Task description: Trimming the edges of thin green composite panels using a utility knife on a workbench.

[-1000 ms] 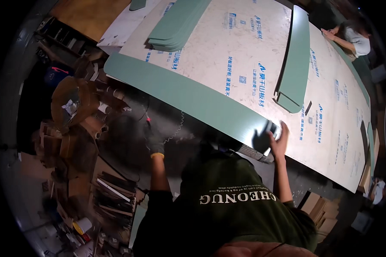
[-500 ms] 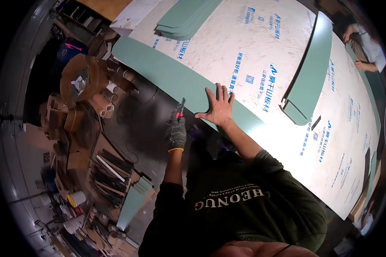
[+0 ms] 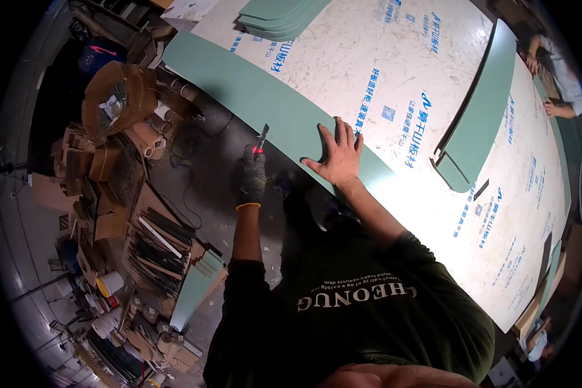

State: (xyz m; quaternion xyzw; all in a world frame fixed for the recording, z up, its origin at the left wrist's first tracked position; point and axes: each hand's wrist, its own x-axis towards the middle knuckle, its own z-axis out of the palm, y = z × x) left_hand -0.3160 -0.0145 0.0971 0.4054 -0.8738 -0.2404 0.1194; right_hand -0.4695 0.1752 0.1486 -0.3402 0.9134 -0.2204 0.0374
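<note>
A long green panel with a rounded end lies along the near left edge of the table. My right hand is bare and presses flat on this panel with its fingers spread. In my left hand, which wears a grey knit glove with a yellow cuff, is a utility knife. Its red part shows at the fingers and its blade points up, close to the panel's outer edge. Whether the blade touches the edge I cannot tell.
A white printed board covers the table, bearing a stack of green panels and another green panel. A co-worker handles a panel at the far right. Cardboard boxes and scrap strips litter the floor at left.
My left hand has moved up and left with the knife, along the panel's outer edge. My right hand stays flat on the panel, and the whole view has shifted slightly.
</note>
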